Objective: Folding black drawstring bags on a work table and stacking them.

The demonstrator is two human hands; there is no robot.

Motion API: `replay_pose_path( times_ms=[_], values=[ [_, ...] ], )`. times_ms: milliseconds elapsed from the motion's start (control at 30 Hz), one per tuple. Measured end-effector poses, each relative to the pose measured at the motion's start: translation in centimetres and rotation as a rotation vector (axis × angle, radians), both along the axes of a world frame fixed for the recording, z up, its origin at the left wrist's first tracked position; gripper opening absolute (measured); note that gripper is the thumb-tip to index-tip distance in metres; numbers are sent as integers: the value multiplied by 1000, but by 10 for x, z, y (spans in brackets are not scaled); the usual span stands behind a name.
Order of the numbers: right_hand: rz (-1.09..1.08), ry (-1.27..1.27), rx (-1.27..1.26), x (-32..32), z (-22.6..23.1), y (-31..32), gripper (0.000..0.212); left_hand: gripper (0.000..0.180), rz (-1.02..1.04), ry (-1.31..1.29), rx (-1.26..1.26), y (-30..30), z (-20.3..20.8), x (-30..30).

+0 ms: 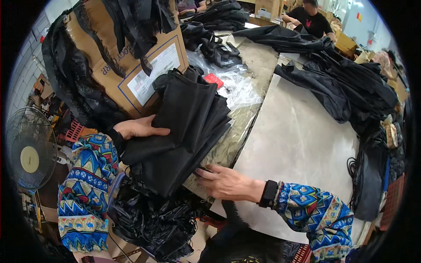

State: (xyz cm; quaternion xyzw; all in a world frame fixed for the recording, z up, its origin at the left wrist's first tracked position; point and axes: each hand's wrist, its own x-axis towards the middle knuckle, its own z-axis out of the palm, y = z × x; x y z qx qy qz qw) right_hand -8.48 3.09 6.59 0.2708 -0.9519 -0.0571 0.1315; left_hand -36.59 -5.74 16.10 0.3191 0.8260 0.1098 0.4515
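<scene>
Sleeves: brightly patterned, reaching up from the lower edge, with a dark band at each wrist.
Left hand: clamped on the left side of the stack – thumb flat on top, other fingers mostly hidden by cloth.
Right hand: well apart from the left, palm down, fingertips at the stack's lower right edge; pinching or merely touching, cannot tell.
Stack: black, thin, many-layered, folded over at the left; at the near end of the table, just in front of the box, with layers fanned out unevenly on the right.
Below: a tangle of black strips, under the stack's near end.
Beyond: clear plastic and a red packet; more black cloth along the far right side.
Step in hand: probably steadying and sorting the layers, left side held, right edge being handled.
Next move: calling, most likely, for a firm left hold and a light right fingertip grip on the loose edges – without dragging neighbouring layers askew.
</scene>
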Motion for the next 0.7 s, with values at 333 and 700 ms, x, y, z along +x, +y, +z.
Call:
replay_pose_path(
  times_ms=[333,700],
  values=[
    [-519,-112,-563,13,-17,82,23,108,-42,43,17,-6,-17,-12],
    [-727,-204,-483,6,-34,86,17,115,-48,-49,43,-5,-11,-8]
  ],
)
